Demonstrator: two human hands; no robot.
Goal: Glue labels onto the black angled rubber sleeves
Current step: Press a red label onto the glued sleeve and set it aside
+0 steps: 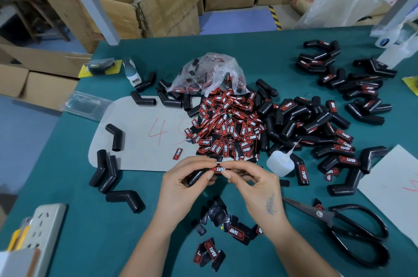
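Observation:
My left hand [183, 182] grips a black angled rubber sleeve [196, 177] just above the green table. A red-and-black label [218, 169] lies on the sleeve, and my right hand [255, 182] pinches it there with thumb and fingertips. A big pile of loose labels [226, 128] lies right behind my hands. A small white glue bottle [278, 161] lies to the right of them. Bare sleeves [108, 169] lie scattered on the left, and labelled sleeves [321, 131] are heaped on the right.
Large black scissors [352, 229] lie at the right front. More loose labels [226, 229] lie between my forearms. A grey card marked in red [140, 138] lies under the bare sleeves. A power strip [43, 229] sits front left. Cardboard boxes [158, 5] stand behind the table.

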